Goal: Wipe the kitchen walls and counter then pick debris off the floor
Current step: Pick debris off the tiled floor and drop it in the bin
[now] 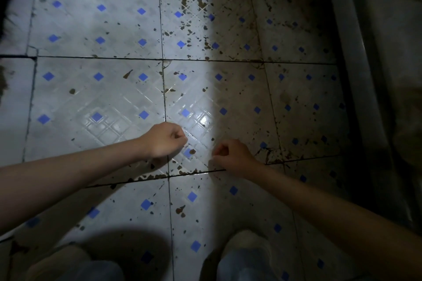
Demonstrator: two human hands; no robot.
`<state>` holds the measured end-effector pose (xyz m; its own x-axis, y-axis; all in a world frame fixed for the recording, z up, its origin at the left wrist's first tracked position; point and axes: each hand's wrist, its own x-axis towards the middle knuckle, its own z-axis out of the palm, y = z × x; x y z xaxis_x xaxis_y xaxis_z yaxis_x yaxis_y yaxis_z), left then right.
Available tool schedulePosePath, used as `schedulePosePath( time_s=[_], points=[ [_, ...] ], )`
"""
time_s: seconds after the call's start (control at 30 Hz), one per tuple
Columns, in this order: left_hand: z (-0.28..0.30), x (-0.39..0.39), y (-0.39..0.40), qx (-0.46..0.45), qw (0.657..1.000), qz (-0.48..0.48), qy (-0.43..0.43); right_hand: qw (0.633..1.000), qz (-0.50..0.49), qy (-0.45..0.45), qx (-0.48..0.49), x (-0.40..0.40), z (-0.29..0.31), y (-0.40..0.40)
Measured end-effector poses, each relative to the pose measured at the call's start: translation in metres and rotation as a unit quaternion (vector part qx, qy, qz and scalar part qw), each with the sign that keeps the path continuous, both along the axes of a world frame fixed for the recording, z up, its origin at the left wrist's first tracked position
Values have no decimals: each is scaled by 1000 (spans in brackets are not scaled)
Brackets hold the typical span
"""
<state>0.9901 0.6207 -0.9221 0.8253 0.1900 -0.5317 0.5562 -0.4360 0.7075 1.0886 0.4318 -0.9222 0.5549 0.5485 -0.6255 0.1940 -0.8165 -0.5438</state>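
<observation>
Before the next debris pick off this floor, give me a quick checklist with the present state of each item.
1. Debris within reach: ok, a brown flake lies beside a blue diamond, between the hands.
2. Left hand free: cannot tell, fingers curled, contents hidden.
3. Right hand free: cannot tell, fingers curled.
4. Lighting: not ok, the right side of the white tiled floor lies in shadow.
5. Floor cleared: not ok, brown specks remain farther out.

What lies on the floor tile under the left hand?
Around the left hand, the tile shows brown debris flecks beside a blue diamond. The floor directly beneath the hand and forearm is covered, so anything there cannot be seen.
</observation>
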Motion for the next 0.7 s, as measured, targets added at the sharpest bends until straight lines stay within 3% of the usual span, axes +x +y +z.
schedulePosePath(
  time_s=[0.53, 0.7],
  points=[
    [2, 38, 28, 47, 998, 23, -39, 998, -35, -37, 40, 45, 3, 50],
    [-1, 55, 49, 67, 996, 24, -50, 992, -26, -108, 54, 80, 5, 71]
  ],
)
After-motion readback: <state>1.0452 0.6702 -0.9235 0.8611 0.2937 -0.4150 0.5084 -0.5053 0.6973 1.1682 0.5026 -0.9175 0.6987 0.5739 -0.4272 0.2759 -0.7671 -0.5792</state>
